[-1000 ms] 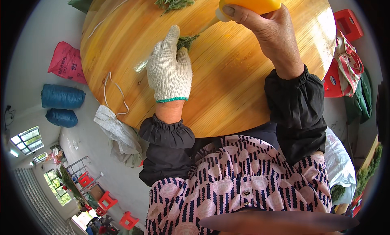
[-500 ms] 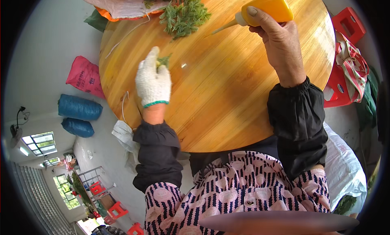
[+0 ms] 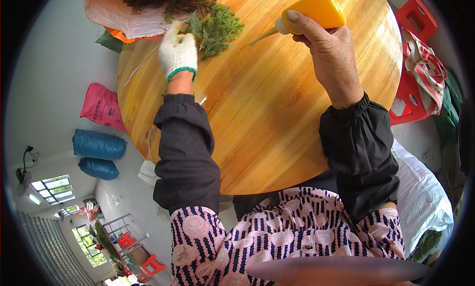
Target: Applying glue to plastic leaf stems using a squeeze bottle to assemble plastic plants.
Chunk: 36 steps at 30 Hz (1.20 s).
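A yellow squeeze bottle with a long thin nozzle is gripped in my bare right hand. Its tip points left and down, above the wooden tabletop. My left hand, in a white knitted glove with a green cuff, is at the left edge of a pile of green needle-leaved sprigs. Its fingers are bent round a small bit of green that partly blends with the pile, so its outline is hard to see. Just beyond, a sack with a white inside and orange edge lies open with dark foliage in it.
The round wooden table fills the middle, with a white string along its left side. Red plastic stools and a patterned bag stand at the right. Pink and blue sacks lie on the floor at left.
My left hand has moved away from me across the table, from the middle left to the sprig pile, with the small green sprig. My right hand keeps its hold on the bottle.
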Motion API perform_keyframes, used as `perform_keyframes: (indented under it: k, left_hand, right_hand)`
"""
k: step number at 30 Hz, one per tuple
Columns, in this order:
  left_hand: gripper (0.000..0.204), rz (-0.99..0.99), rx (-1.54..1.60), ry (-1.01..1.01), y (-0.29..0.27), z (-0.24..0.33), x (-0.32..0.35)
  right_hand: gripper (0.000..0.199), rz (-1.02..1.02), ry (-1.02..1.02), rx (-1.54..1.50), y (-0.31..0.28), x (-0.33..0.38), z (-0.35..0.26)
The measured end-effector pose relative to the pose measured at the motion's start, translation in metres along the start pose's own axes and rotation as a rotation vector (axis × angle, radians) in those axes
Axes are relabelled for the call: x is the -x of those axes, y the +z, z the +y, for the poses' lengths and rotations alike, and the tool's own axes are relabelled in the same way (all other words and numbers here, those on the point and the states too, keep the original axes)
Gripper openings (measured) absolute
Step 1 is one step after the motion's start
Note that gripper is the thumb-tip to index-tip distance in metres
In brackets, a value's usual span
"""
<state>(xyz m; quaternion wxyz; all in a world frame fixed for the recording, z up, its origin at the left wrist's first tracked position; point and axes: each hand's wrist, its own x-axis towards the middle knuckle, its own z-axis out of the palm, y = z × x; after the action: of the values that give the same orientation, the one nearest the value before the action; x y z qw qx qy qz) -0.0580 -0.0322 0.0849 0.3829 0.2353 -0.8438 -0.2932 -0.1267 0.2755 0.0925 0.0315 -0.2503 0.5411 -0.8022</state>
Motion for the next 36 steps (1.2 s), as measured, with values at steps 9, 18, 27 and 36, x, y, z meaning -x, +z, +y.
perform_keyframes:
  k: [9, 18, 27, 36]
  left_hand:
    - [0.046, -0.002, 0.495, -0.377, -0.071, 0.055, 0.089]
    - [0.047, -0.087, 0.358, -0.292, -0.061, 0.043, 0.189]
    - [0.052, -0.191, -0.940, 0.654, -0.067, 0.060, 0.169]
    - [0.047, -0.108, -0.492, 0.511, -0.072, 0.074, 0.215]
  right_hand:
    - [0.033, -0.005, -0.001, -0.062, 0.005, -0.001, -0.012]
    - [0.026, -0.020, 0.038, -0.068, 0.018, -0.006, -0.005]
    - [0.027, 0.037, -0.005, -0.133, 0.019, -0.006, -0.001]
    - [0.031, -0.014, 0.036, -0.084, 0.020, -0.002, -0.009]
